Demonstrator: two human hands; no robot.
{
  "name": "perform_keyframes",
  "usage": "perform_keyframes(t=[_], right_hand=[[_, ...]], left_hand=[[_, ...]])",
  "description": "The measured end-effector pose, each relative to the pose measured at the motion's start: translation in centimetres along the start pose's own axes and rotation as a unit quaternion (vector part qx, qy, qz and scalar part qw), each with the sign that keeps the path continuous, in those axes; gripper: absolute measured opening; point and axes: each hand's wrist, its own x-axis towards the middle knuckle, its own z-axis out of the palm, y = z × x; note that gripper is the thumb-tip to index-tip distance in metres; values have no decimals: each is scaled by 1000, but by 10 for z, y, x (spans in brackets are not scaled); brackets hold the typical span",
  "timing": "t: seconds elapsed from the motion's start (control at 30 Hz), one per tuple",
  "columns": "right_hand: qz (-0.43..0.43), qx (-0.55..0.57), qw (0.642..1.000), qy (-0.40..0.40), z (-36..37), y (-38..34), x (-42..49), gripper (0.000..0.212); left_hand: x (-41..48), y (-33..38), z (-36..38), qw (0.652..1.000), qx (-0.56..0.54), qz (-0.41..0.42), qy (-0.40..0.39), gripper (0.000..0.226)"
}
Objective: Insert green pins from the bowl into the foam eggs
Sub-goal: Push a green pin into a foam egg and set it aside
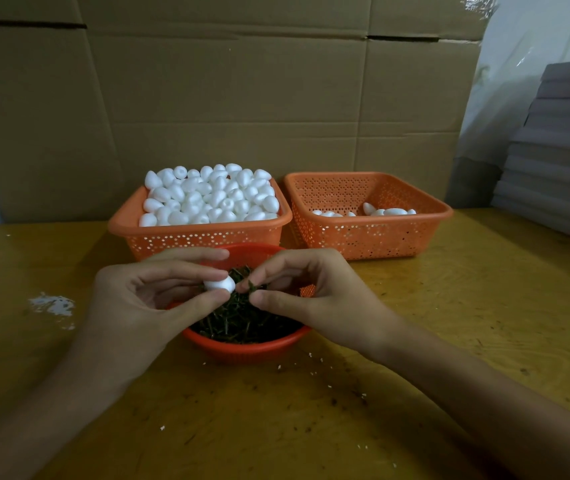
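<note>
Inserting step: judged under way. One pin meets one egg above the bowl, and whether the tip has entered the foam cannot be told.
Left hand (145, 299): one; fingers and thumb curled round a small white foam egg (220, 284), pinched at the fingertips with one end turned toward the other hand.
Right hand (314, 296): one; thumb and forefinger pinch a short dark green pin (251, 286), just beside the egg.
Next move, as a judgement: a straight push along the pin into the egg's end, with the left hand bracing. A tilted push would likely tear the soft foam.
Round red plastic bowl (242, 348): one; on the surface beneath both hands, holding a heap of green pins (242, 322) too many to count.
Left orange perforated plastic basket (200, 232): one; piled above its rim with plain white foam eggs (207, 197), several dozen showing, no exact count possible.
Right orange perforated plastic basket (373, 221): one; just beside the left one, holding a few eggs (385, 212). About six show, its wall hides the rest, and whether they are pinned cannot be told.
Yellow wooden surface (432, 323): one; carries the bowl and both baskets, with white flecks (279, 367) scattered near the bowl.
Brown cardboard sheets (242, 98): standing behind the baskets.
Progress, as a judgement: early, since one basket is full and the other nearly bare.
</note>
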Motion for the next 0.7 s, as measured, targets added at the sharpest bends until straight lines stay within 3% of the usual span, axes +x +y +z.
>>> perform_keyframes(t=[0.33,0.7], right_hand=[[-10,15,1000,-13,-3,0,0,16],[-8,18,1000,-8,-3,1,0,15]], left_hand=[[1,8,1,998,-50,-25,-3,52],[2,4,-1,998,-70,-5,-11,49]])
